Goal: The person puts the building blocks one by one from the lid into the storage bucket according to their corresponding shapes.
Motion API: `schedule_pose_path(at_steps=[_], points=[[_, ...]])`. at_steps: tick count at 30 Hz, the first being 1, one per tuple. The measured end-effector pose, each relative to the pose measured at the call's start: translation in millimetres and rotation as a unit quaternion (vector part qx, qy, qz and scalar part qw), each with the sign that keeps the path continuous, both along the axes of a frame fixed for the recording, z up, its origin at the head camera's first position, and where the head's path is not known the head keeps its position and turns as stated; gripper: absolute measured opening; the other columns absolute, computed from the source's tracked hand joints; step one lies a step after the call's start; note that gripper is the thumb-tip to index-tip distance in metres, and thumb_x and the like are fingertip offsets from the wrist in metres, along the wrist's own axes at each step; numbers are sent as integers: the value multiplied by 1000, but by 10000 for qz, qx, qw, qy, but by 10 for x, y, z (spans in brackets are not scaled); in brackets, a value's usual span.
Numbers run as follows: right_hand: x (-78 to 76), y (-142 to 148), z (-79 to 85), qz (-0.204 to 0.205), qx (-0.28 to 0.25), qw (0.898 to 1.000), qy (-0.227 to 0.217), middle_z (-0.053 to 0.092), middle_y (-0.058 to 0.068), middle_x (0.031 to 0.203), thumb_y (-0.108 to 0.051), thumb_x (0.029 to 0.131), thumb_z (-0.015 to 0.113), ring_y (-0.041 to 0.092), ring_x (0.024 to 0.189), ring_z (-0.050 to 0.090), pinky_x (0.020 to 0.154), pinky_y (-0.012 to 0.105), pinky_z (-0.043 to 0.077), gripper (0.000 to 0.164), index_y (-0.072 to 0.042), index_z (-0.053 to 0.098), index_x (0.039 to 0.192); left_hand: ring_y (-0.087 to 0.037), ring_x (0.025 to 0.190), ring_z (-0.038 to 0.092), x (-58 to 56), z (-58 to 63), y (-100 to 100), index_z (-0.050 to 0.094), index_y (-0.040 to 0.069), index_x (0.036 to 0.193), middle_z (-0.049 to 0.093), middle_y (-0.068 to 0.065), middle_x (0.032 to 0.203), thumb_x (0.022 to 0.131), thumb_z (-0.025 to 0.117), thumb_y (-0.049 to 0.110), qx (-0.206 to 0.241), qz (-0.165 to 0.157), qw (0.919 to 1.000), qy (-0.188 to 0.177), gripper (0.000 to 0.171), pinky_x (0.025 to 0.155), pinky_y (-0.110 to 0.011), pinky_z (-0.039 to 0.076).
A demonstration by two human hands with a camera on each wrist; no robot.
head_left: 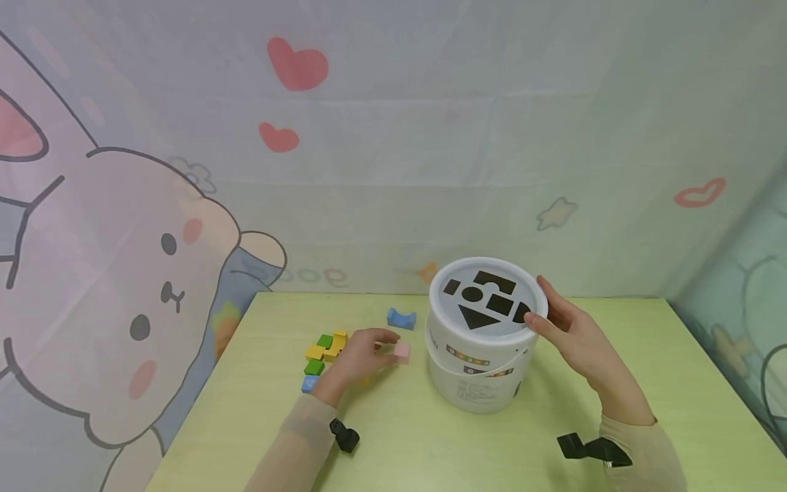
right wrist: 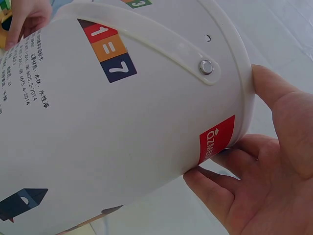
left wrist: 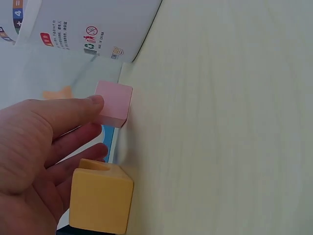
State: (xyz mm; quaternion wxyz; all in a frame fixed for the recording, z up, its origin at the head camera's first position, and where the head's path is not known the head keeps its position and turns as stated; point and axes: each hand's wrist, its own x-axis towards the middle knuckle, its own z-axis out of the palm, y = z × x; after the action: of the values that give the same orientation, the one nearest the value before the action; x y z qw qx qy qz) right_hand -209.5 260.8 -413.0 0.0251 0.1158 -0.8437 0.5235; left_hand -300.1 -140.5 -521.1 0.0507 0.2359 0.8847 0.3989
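Observation:
Left of the bucket, my left hand pinches a small pink block between thumb and fingers, low over the table. A yellow block with a notch stands just below that hand in the left wrist view. My right hand grips the white bucket by its upper right side, thumb at the lid's rim and fingers round the wall. Dark shape-cut holes pierce the bucket's lid: round, square, triangular and others. Its white handle hangs down against the side.
Green, yellow and blue blocks lie grouped left of my left hand. Behind it sits a blue block with a curved notch. The pale green table meets a printed cloth backdrop at its back edge.

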Motion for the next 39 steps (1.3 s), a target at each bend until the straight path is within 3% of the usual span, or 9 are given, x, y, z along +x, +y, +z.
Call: schedule_pose_path(at_steps=[20, 39], points=[[2, -1, -16, -6, -86, 10000, 3, 22, 9, 176, -33, 110, 65, 39, 156, 34, 101, 7, 40, 82, -14, 16, 172, -38, 126, 67, -17, 5, 17, 74, -2, 131, 73, -15, 131, 96, 83, 14, -100, -99, 9998, -114, 39, 106, -52, 55], [1, 4, 2, -48, 54, 10000, -44, 28, 15, 174, -32, 110, 65, 42, 154, 37, 100, 9, 42, 82, -16, 15, 173, -29, 122, 68, -57, -19, 47, 78, 7, 129, 76, -6, 127, 97, 83, 23, -245, -4, 9996, -139, 36, 106, -48, 55]])
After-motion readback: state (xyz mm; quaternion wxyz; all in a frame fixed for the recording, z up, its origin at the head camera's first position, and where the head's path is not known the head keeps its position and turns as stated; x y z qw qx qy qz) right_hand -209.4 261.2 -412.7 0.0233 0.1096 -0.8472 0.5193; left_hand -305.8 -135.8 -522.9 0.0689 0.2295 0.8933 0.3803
